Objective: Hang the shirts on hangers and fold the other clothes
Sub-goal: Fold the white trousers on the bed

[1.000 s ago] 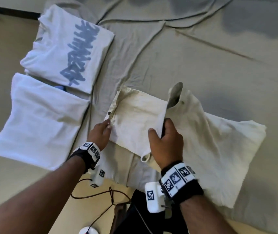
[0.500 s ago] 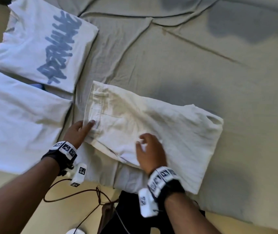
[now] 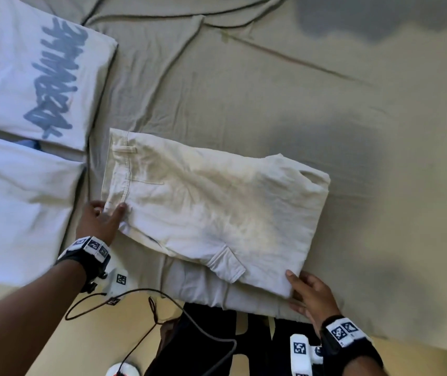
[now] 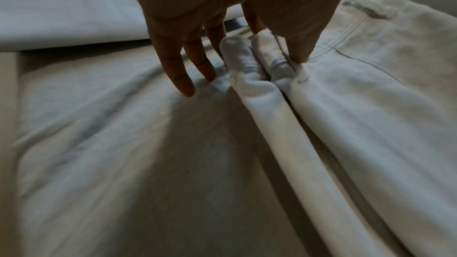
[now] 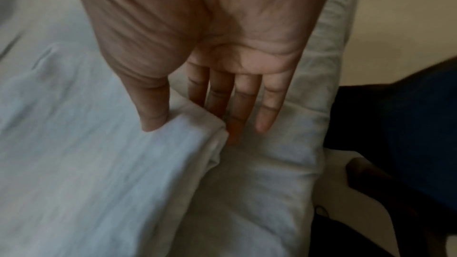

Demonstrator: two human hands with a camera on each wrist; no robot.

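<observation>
Across the grey bedsheet [image 3: 244, 85] your folded cream trousers [image 3: 211, 210] lie near you, left hand [image 3: 98, 222] pinching the waistband corner, right hand [image 3: 311, 297] pinching the near-right corner, so next likely lift both corners evenly onto the folded shirts [image 3: 21, 196] at left.

Illegible blue graffiti-style lettering on the folded white T-shirt [image 3: 32, 77]; nothing readable.

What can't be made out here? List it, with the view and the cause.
- Printed shirt: head view, lettering unreadable; frame edge crops it.
- Left hand fingers: wrist view, those beneath the cream trousers hidden.
- Dark item: right wrist view, blurred and cropped.
</observation>
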